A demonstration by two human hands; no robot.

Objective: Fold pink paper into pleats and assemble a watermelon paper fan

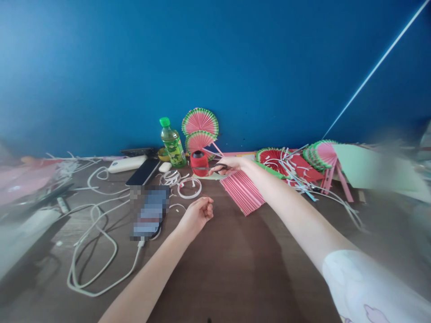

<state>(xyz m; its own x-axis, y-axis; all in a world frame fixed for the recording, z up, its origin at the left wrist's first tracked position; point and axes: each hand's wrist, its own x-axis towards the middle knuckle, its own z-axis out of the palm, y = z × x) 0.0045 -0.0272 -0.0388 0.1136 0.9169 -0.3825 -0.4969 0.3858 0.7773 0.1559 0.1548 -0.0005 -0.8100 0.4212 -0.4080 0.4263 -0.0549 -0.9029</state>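
Note:
My right hand reaches to the back of the table and is closed on a pair of scissors with dark handles. The blades point left, across the front of a small red round object with a black top. Below that hand lies a pleated pink paper. My left hand hovers over the table with its fingers curled in; whatever they may hold is hidden. Just beyond it are a white-rimmed roll of tape and a clear roll of tape.
Pink and green folded paper fans lean on the blue wall beside a green bottle. A phone with a white cable lies at left. Paper strips and red paper are heaped at right.

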